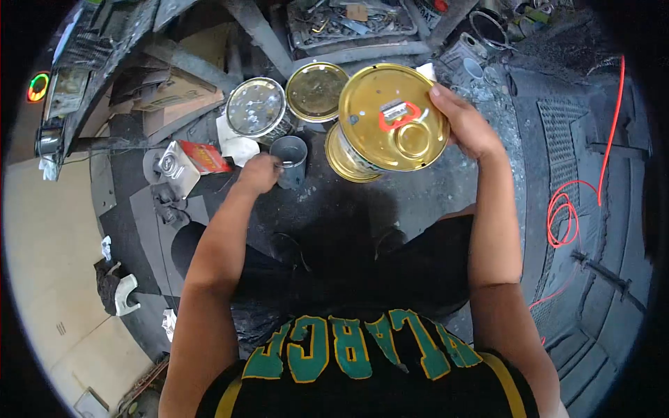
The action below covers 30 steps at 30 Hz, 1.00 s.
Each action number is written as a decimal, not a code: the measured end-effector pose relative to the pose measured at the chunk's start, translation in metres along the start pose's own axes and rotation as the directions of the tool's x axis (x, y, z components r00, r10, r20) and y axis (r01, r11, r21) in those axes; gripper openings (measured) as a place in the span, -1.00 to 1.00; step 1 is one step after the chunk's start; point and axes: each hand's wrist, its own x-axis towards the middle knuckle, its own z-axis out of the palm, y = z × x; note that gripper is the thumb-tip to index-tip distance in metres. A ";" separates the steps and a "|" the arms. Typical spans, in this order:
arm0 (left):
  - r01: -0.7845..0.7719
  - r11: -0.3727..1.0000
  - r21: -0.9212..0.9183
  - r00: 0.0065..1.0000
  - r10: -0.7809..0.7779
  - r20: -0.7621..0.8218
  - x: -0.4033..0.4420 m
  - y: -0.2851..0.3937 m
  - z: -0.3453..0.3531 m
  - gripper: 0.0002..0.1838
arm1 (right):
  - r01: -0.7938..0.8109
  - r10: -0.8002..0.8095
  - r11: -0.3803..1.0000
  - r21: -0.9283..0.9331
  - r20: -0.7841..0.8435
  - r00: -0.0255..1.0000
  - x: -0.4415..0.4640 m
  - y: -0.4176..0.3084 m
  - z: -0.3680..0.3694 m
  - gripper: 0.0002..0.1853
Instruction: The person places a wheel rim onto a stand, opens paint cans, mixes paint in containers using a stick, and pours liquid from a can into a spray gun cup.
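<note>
My right hand grips the side of a large gold can, held up with its lid toward me; a red handle and a round cap show on top. Beneath it the gold base of another can is partly hidden. My left hand is closed at the handle of a grey cup, which stands upright on the dark floor. Behind the cup are a paint-spattered can and a second round can, side by side.
A red and white box lies left of the cup, near white paper. A bin of metal parts sits at the back. A red hose coils at the right, beside a textured mat.
</note>
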 end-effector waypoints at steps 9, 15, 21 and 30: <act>-0.045 0.996 -0.075 0.948 0.019 -0.317 -0.003 0.025 0.011 -0.86 | 0.089 -0.088 0.996 0.013 -0.037 0.995 0.005 0.011 0.002 -0.42; 0.024 0.998 -0.049 0.995 -0.029 -0.097 -0.017 0.021 0.035 -0.76 | 0.086 -0.083 0.995 0.054 -0.057 0.995 0.001 0.006 0.006 -0.43; 0.179 0.983 -0.030 0.974 -0.173 0.148 -0.020 0.049 -0.045 -0.70 | 0.103 -0.101 0.994 0.030 -0.045 0.994 0.006 0.012 0.001 -0.42; -0.407 0.779 -0.478 0.892 0.226 -0.391 -0.031 0.201 -0.098 -0.03 | 0.076 -0.076 0.997 -0.004 -0.078 0.994 -0.002 0.009 -0.005 -0.40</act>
